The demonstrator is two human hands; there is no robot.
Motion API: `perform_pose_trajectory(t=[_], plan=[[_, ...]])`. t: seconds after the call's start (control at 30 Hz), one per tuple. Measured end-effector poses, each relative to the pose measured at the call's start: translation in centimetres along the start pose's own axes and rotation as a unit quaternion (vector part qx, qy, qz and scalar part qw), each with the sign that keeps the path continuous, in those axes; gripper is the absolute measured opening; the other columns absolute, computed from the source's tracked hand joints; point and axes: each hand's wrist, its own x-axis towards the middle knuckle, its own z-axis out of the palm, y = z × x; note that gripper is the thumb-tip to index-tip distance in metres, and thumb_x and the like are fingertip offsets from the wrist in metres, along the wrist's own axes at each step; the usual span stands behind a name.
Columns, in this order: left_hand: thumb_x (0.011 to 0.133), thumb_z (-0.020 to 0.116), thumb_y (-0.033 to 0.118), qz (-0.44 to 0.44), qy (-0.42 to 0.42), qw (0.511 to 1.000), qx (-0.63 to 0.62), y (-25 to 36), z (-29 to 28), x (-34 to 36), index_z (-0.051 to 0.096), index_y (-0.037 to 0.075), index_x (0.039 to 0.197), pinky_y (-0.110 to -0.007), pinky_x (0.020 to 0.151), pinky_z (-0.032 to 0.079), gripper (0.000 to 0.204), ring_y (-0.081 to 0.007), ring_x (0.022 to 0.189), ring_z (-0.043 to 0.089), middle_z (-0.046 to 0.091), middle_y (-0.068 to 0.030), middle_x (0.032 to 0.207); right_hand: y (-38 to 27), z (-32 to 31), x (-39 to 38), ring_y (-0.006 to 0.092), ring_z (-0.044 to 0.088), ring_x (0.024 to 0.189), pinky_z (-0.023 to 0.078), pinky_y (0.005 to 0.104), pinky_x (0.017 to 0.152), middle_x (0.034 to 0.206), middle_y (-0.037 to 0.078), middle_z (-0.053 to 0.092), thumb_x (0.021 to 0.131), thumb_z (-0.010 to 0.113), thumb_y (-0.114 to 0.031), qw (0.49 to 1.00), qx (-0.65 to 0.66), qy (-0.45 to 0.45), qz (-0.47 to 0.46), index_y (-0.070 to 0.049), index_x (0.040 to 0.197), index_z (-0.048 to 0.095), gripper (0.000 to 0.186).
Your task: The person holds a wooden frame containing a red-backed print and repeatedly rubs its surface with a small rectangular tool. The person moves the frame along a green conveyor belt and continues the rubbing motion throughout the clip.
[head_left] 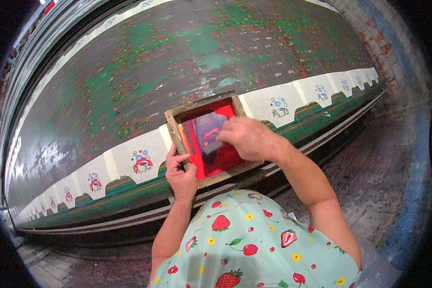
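A wooden screen-printing frame (172, 137) lies over the row of white fabric pieces at the table's near side. Red ink (227, 109) covers much of its inside, with a purplish mesh area (208, 126) in the middle. My left hand (181, 175) grips the frame's left rail near its lower corner, fingers outside and thumb by the edge. My right hand (249, 139) is closed above the frame's right half, on what looks like a squeegee (218, 146); it is blurred and mostly covered by the fingers. The fabric under the frame is hidden.
A long ink-stained printing table (201, 57) stretches left and right. White pieces to the left carry red, blue and black prints (142, 162); those to the right have blue and black prints (279, 107) without red. A rail (115, 222) edges the table; stained floor (350, 158) lies right.
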Motion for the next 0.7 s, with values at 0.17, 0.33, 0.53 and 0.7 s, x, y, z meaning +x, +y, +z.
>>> perform_pose_trajectory(t=[0.17,0.33,0.53,0.7], plan=[[0.087,0.072,-0.011,0.002,0.009,1.0,-0.004,-0.1,0.0,-0.3,0.077,0.002,0.114,-0.043,0.125,0.046,0.031,-0.0364,0.153,0.059,0.057,-0.0289,0.168,3.2,0.2,4.9,0.0399,0.074,0.12,0.061,0.0515,0.102,0.12,0.017,0.078,0.087,0.07,-0.002,0.998,0.004,0.039,0.057,-0.009,0.119,0.08,0.035],[0.096,0.073,-0.011,-0.034,0.017,0.992,-0.118,-0.6,0.0,0.0,0.075,0.002,0.118,-0.041,0.123,0.047,0.026,-0.0327,0.153,0.06,0.057,-0.0263,0.168,4.1,0.4,6.7,0.0429,0.073,0.112,0.06,0.0523,0.1,0.113,0.019,0.076,0.089,0.069,0.005,0.995,0.014,0.066,0.078,-0.004,0.12,0.08,0.034],[0.099,0.075,-0.01,-0.036,-0.008,0.997,-0.068,-0.3,-0.7,0.0,0.073,0.001,0.122,-0.042,0.124,0.047,0.026,-0.0333,0.156,0.057,0.056,-0.0273,0.169,2.7,2.2,5.0,0.042,0.071,0.115,0.058,0.0522,0.102,0.112,0.017,0.076,0.087,0.067,0.005,0.995,-0.006,0.081,0.061,-0.003,0.116,0.079,0.033],[0.098,0.072,-0.014,-0.024,-0.009,0.997,-0.071,-0.2,-0.6,0.0,0.073,0.002,0.124,-0.044,0.126,0.046,0.03,-0.0354,0.156,0.056,0.052,-0.0294,0.171,-0.6,4.5,1.6,0.0384,0.071,0.105,0.057,0.0503,0.092,0.109,0.015,0.075,0.085,0.07,-0.004,0.989,-0.039,0.143,0.027,-0.007,0.11,0.08,0.027]])
